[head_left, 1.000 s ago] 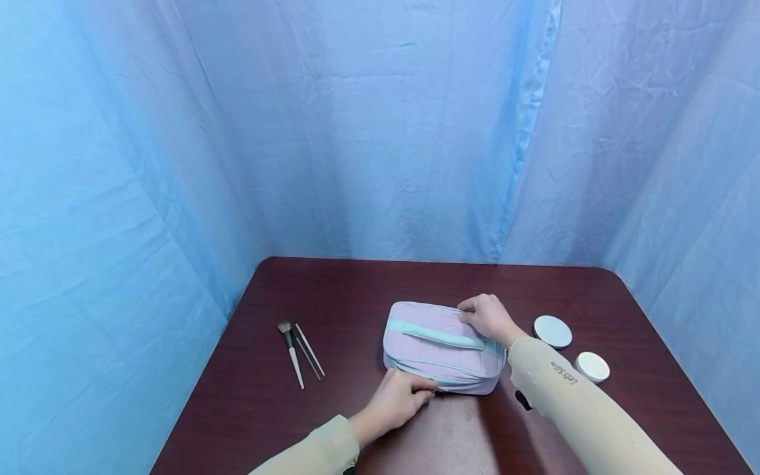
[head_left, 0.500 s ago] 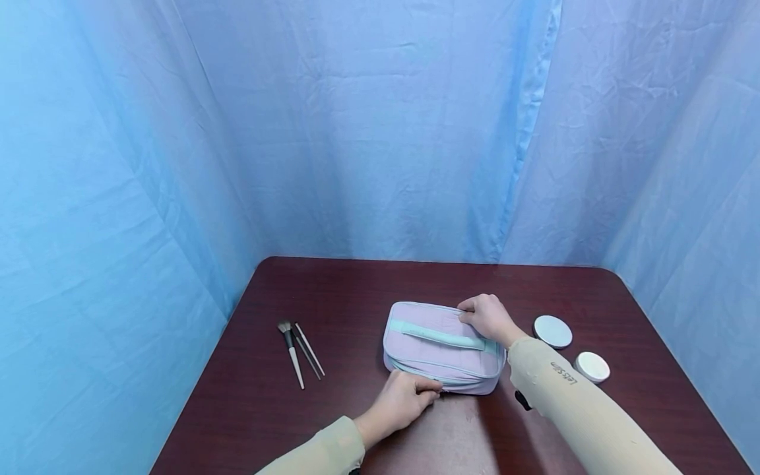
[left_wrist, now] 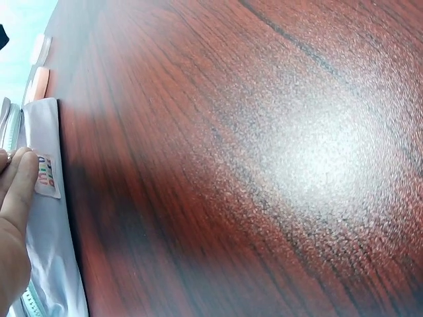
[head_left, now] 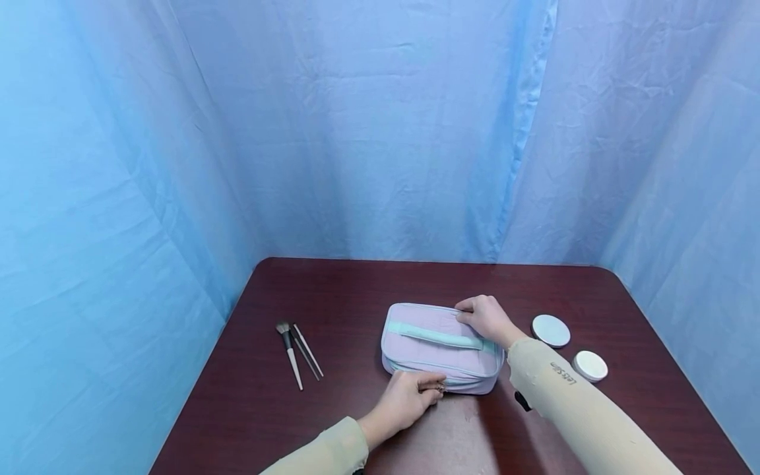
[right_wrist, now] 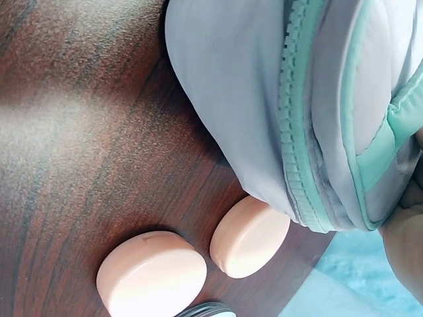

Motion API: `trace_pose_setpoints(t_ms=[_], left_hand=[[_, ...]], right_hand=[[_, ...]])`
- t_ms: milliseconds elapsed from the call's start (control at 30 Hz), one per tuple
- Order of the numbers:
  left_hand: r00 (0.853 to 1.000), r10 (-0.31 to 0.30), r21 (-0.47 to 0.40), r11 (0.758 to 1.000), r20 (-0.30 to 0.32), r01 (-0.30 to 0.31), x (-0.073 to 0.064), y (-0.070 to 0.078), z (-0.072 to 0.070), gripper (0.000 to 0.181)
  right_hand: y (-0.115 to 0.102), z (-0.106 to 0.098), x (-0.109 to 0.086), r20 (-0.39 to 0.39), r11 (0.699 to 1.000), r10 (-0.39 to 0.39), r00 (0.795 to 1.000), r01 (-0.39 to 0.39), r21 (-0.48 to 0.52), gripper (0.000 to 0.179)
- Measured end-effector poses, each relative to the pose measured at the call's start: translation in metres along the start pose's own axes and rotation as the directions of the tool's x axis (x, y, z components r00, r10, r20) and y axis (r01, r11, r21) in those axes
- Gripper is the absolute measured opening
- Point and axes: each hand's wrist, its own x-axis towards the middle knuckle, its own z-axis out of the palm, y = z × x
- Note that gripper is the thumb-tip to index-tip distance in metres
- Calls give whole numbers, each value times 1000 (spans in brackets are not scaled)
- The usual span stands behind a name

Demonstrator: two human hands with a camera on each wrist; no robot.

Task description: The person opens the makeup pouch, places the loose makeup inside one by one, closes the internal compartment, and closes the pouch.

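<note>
A lilac zip-up cosmetic bag (head_left: 415,351) with a mint handle (head_left: 442,338) and mint trim lies on the table. At its front side, my left hand (head_left: 406,399) pinches a small gold-coloured zipper pull between thumb and fingers. The left wrist view has those fingers beside a small printed label (left_wrist: 46,175) on the bag's side. My right hand (head_left: 487,320) holds the bag's top at the far right corner, thumb and fingertips on the fabric. Mint zipper teeth (right_wrist: 291,99) run along the bag's side in the right wrist view.
Several makeup brushes (head_left: 292,359) lie on the dark red wooden table (head_left: 332,284) at the left. Two round, pale containers, a wider one (head_left: 551,330) and a smaller one (head_left: 590,366), sit right of the bag. Blue curtains (head_left: 380,132) surround the table.
My left hand has slid a little to the right along the bag's front with the zipper pull. The right hand keeps its place on the bag's top.
</note>
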Motion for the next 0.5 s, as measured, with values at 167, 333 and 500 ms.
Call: trace_pose_setpoints(t_ms=[167,333,500], left_hand=[[999,-52,-88,995,4,52,1,0,2,26],[997,-76,-134,988,-2,76,2,0,3,22],[995,-97,-176,980,6,96,1,0,1,23]], right_hand=[[-1,-5,-1,33,1000,19,999,-19,-8,27],[-10,-15,-6,-15,1000,7,1000,-7,-8,26],[-18,-31,-15,-71,1000,-13,997,12,-9,26]])
